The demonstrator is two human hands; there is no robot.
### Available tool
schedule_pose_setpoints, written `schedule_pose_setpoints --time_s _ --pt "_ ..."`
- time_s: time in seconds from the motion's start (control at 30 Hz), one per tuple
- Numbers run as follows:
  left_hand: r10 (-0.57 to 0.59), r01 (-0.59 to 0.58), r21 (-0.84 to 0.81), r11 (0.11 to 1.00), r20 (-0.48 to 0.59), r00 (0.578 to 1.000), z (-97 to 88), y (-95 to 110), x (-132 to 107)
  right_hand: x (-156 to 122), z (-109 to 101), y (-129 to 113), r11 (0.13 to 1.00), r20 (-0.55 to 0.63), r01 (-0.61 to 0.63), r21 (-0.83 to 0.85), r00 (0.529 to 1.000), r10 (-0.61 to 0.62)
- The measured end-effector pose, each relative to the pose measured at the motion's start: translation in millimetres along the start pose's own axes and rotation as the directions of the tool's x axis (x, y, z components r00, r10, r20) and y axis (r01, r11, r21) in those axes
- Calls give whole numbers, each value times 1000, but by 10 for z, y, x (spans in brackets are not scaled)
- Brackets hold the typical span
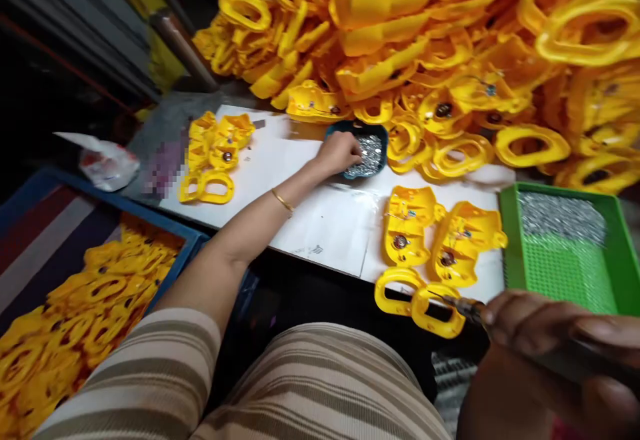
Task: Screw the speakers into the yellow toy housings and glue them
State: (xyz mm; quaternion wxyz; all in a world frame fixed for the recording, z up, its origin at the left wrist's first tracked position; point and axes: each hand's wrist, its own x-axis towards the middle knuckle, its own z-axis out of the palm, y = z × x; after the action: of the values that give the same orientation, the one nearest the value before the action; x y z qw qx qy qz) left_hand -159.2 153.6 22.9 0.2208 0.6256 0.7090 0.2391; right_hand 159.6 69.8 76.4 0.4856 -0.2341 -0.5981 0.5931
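Observation:
My left hand (339, 152) reaches across the white sheet (320, 220) into a small dark blue bowl (361, 132) of tiny silver screws. Its fingers are bunched in a pinch among the screws; whether they hold any is hidden. My right hand (550, 353) is closed round a screwdriver (463, 306) at the lower right, tip pointing left over a yellow plastic handle piece (433, 313). Two yellow handle-shaped parts (405, 227) (463, 243) with metal fittings lie side by side on the sheet in front of me.
A huge heap of yellow plastic parts (450, 40) fills the back. A green tray (565, 247) holding silver screws sits at right. A blue crate (45, 180) of yellow parts stands at lower left. Several yellow parts (213, 153) lie left on the sheet, beside a crumpled plastic bag (103, 160).

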Motion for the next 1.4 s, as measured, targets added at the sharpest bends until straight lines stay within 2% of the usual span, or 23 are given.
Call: schedule_pose_setpoints --time_s 0.07,0.13,0.2,0.33,0.47,0.6,0.67,0.73,0.8,0.87,0.93,1.0,1.1,1.23,1.4 --pt "-49 50 37 998 -25 999 11 -14 -17 45 59 -100 985 129 170 -28 978 -165" --pt "-56 62 69 996 -74 996 16 -38 -37 66 94 -165 967 192 248 -56 953 -233" --pt "-27 34 56 998 -123 992 28 -81 -57 47 107 -170 962 135 268 -49 956 -260" --pt "14 -32 -96 995 -186 982 99 -227 -44 -49 116 -57 954 2 299 9 954 -299" --pt "32 -67 -133 989 -249 968 154 -367 76 -121 135 19 968 -123 250 -8 961 -249" --pt "98 -155 -150 977 -331 938 125 -401 77 -160 125 -11 976 -144 214 -33 966 -216" --pt "135 -207 -167 964 -365 921 129 -349 -74 -162 112 -29 979 -153 198 -43 967 -203" --pt "167 -252 -195 948 -369 914 188 -229 -342 -139 105 -24 984 -171 172 -53 969 -179" --pt "205 -289 -254 923 -312 928 307 -45 -687 -86 115 5 974 -178 224 -37 958 -227" --pt "241 -300 -407 863 -191 952 457 172 -1034 -10 148 39 953 -194 303 -7 935 -298" --pt "265 -308 -478 823 -156 952 595 369 -1312 72 203 51 934 -184 356 33 921 -344" --pt "295 -334 -500 799 -159 942 690 500 -1487 139 270 26 934 -158 354 49 926 -343" --pt "315 -343 -529 776 -145 938 755 567 -1595 185 364 -53 930 -100 362 69 930 -354" --pt "281 -285 -573 768 -97 955 769 568 -1628 176 427 -71 973 -97 227 43 970 -222" --pt "274 -269 -594 758 -85 958 770 610 -1644 224 457 114 916 -99 384 114 922 -374"
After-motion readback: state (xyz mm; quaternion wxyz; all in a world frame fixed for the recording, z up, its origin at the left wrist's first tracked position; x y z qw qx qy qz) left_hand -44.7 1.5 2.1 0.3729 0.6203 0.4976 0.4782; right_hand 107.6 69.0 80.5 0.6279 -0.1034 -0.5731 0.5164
